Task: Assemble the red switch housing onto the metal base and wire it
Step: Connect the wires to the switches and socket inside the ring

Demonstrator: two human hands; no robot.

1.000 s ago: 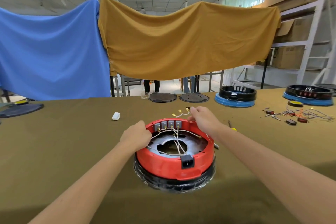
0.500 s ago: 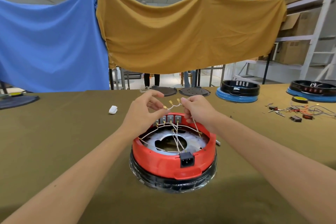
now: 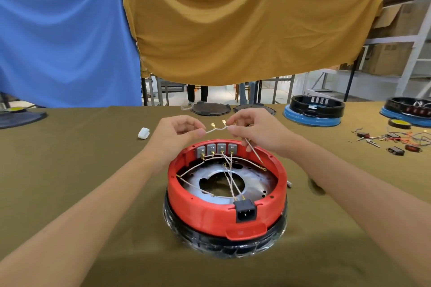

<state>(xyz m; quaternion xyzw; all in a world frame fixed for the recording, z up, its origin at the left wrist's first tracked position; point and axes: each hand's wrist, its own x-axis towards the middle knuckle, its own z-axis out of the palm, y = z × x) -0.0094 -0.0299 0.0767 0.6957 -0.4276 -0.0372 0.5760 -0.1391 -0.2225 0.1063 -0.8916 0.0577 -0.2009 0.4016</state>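
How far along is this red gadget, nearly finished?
Partly. The red housing already sits on the metal base, with several wires on the grey switches. The left hand and right hand hold a loose white wire whose brass terminals are unplugged.

We are seeing a red housing (image 3: 224, 212) over a silver metal base (image 3: 254, 182), black socket (image 3: 245, 211), four grey switches (image 3: 216, 149), white wire (image 3: 217, 128) tipped gold. Olive bench (image 3: 81, 170). Blue drape (image 3: 63, 42) and mustard drape (image 3: 245, 30) are hanging behind.
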